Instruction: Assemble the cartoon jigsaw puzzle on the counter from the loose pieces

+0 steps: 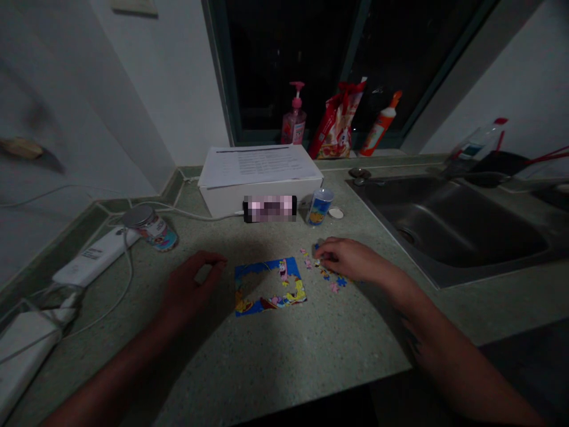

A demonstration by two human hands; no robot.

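Observation:
A partly assembled jigsaw puzzle point(291, 296) lies on the counter, its blue and yellow border joined around a bare middle. Left of it, my left hand point(191, 284) hovers with thumb and index fingertips together; no piece shows between them. To the puzzle's right, my right hand point(344, 256) reaches over a scatter of loose puzzle pieces point(341, 282), fingers curled down and pinched at a blue piece point(316, 247). The fingers partly hide that piece. A pink piece point(308, 264) lies between the puzzle and my right hand.
A printed can point(319, 207) stands behind the pieces beside its round lid point(336, 213). A phone point(269, 209) leans against a white box point(222, 198). A jar point(153, 228), power strip point(93, 255) and cables are at left. The sink point(391, 219) is at right.

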